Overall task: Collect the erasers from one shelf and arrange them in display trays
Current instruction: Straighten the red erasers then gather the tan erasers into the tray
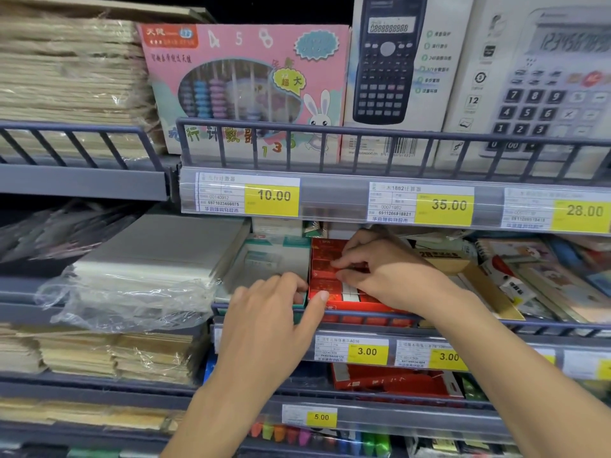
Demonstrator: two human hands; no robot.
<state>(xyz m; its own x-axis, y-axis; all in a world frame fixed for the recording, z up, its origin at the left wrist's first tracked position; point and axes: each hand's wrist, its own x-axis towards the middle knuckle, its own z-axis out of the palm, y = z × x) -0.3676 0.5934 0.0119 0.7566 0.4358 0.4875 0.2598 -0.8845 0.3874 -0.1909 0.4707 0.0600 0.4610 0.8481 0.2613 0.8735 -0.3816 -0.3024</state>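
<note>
A red display tray [334, 308] of red-wrapped erasers [322, 259] stands on the middle shelf behind a grey wire rail. My right hand [386, 269] reaches into it and pinches a red eraser between thumb and fingers. My left hand [274, 305] grips the tray's left front corner, thumb against its front wall. To the left stands a teal-and-white tray [274, 256] of pale erasers, partly hidden by my left hand.
The upper shelf holds an abacus box [244, 87] and calculator boxes [390, 67]. A wrapped paper stack [145, 259] lies left of the trays, and a brown carton [463, 269] and notebooks [535, 276] lie to the right. Price strips [367, 352] front each shelf.
</note>
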